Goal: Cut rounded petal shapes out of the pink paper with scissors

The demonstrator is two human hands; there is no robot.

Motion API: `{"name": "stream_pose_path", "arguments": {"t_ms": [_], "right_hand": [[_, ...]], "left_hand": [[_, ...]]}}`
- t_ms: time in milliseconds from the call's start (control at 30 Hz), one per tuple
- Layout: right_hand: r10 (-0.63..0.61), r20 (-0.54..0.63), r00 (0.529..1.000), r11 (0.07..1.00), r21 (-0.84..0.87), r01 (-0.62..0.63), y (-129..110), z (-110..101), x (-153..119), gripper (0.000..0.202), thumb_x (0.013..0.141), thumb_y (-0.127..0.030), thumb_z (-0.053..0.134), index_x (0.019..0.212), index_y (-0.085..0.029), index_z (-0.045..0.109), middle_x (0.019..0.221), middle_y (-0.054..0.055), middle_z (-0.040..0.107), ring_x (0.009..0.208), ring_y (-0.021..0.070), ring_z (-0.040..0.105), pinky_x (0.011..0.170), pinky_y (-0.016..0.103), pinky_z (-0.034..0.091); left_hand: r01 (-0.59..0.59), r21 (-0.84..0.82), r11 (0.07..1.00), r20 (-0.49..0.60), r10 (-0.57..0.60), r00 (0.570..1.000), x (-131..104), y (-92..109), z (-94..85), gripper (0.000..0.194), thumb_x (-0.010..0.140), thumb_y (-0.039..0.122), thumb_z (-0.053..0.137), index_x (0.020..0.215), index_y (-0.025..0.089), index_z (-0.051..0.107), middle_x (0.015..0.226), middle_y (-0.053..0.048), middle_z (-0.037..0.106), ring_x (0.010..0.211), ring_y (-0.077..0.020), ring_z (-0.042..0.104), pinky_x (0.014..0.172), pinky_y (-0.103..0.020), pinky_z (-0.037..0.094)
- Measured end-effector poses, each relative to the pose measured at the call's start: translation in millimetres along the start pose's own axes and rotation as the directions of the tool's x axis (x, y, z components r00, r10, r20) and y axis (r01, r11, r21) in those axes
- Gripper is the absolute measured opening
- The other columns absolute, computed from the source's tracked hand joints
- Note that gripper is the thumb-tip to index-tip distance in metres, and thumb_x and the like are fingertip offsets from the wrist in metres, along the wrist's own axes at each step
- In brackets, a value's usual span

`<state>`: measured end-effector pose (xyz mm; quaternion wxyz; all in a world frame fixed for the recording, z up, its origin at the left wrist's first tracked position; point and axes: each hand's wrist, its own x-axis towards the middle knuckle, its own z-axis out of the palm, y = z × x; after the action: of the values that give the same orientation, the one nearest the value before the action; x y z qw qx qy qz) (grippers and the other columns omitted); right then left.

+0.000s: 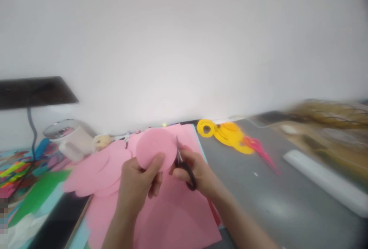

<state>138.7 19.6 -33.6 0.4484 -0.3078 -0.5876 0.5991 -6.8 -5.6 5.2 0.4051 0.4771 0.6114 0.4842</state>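
My left hand grips a round pink paper disc, thumb pressed on its face and fingers behind it. In my right hand is a pair of scissors with a black handle, its blades pointing up at the disc's right edge. Whether the blades touch the paper I cannot tell. Below both hands lie pink paper sheets. Several cut pink pieces with rounded edges overlap in a pile to the left of my left hand.
Yellow paper shapes and pink-handled scissors lie on the grey table at right. Farther right is a long white object. A white mug, green sheet and black flat object are at left.
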Motion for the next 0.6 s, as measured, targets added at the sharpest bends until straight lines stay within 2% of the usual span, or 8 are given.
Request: {"name": "stream_pose_path", "arguments": {"t_ms": [200,400,600], "right_hand": [[0.041,-0.011,0.999,0.999,0.02,-0.04,-4.3,2.0,-1.9,0.038,0.069,-0.05,0.075,0.075,-0.017,0.056,0.067,-0.002,0.049,0.062,0.0126,0.042,0.056,0.026,0.035],[0.049,-0.001,0.999,0.998,0.031,-0.049,-2.7,2.1,-0.2,0.041,0.062,-0.047,0.081,0.074,-0.017,0.055,0.066,-0.003,0.05,0.06,0.0119,0.044,0.055,0.026,0.036],[0.074,-0.008,0.997,0.996,0.047,-0.074,-3.9,2.5,-1.1,0.042,0.063,-0.049,0.079,0.075,-0.017,0.054,0.062,-0.004,0.046,0.057,0.0107,0.039,0.052,0.025,0.033]], "left_hand": [[-0.029,0.032,0.999,-0.029,0.03,0.999,-1.2,0.3,1.1,0.045,0.072,0.036,0.061,0.033,0.017,0.046,0.026,0.002,0.04,0.025,-0.0059,0.032,0.031,-0.02,0.025],[-0.065,0.089,0.994,-0.048,0.07,0.996,-1.0,-1.8,-0.2,0.045,0.072,0.036,0.063,0.033,0.018,0.048,0.027,0.001,0.043,0.026,-0.0065,0.034,0.033,-0.02,0.03],[-0.07,0.082,0.994,-0.046,0.074,0.996,-2.4,-1.8,-0.4,0.045,0.071,0.036,0.063,0.033,0.019,0.047,0.026,0.001,0.042,0.026,-0.0066,0.034,0.033,-0.02,0.031]]}}
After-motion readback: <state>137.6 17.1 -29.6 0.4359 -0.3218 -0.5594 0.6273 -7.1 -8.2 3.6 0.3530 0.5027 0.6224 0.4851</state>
